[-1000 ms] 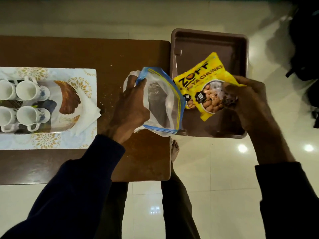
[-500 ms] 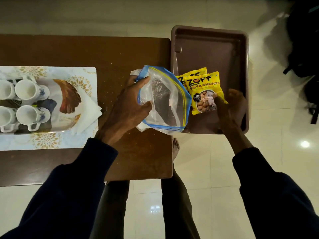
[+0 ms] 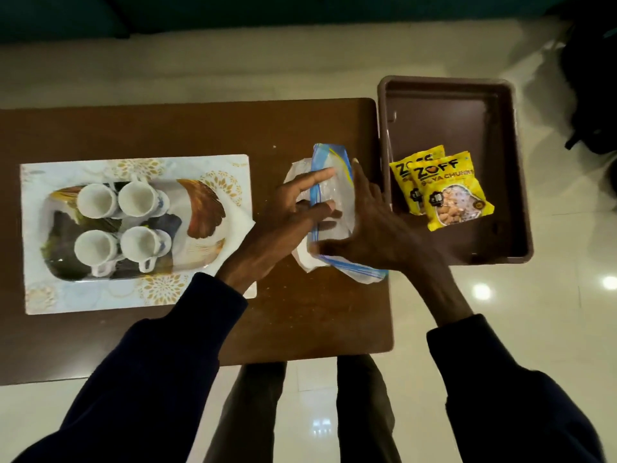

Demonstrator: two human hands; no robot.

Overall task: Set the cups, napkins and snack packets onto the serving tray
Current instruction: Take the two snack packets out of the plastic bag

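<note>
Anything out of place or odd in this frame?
Yes: the two yellow snack packets lie in the brown tub beside the table's right end, apart from the patterned tray that holds the cups and napkins.

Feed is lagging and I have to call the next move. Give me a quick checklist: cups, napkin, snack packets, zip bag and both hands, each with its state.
1. Cups on tray: four cups stand upright on the patterned tray. Ok.
2. Napkin on tray: a white napkin lies at the tray's right edge, beside the cups. Ok.
3. Packets on tray: two yellow snack packets lie overlapped in the brown tub past the table's right end. Not ok.
4. Hands free: left hand and right hand rest with straight fingers on the zip bag, gripping nothing. Ok.
5. Zip bag emptied: blurred. Cannot tell.
</note>
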